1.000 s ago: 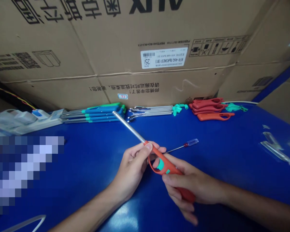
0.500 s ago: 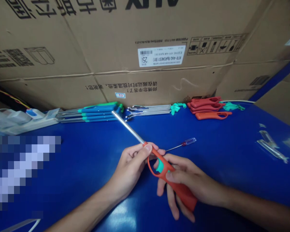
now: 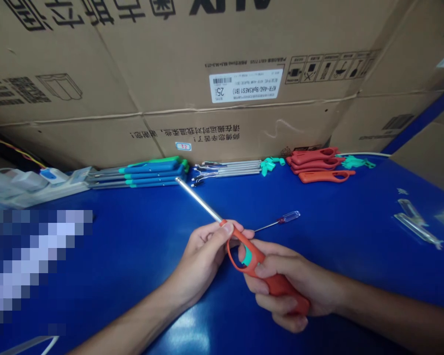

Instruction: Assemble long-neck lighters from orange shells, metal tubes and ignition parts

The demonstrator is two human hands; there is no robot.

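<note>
I hold a long-nosed orange lighter with a green trigger and a metal tube pointing up-left over the blue table. My left hand pinches the lighter where the tube meets the orange body. My right hand is wrapped round the orange handle, thumb on top near the trigger. Just behind the hands lies a small screwdriver with a clear blue handle.
Along the back edge lie finished blue-green lighters, bare metal tubes, green small parts and orange handle shells. Large cardboard boxes wall off the back. Clear plastic bags lie at right, more packaging at left.
My right hand's fingers, spread half a second ago, have closed round the orange handle again. The lighter's tube has tilted slightly lower. My left hand has stayed in place.
</note>
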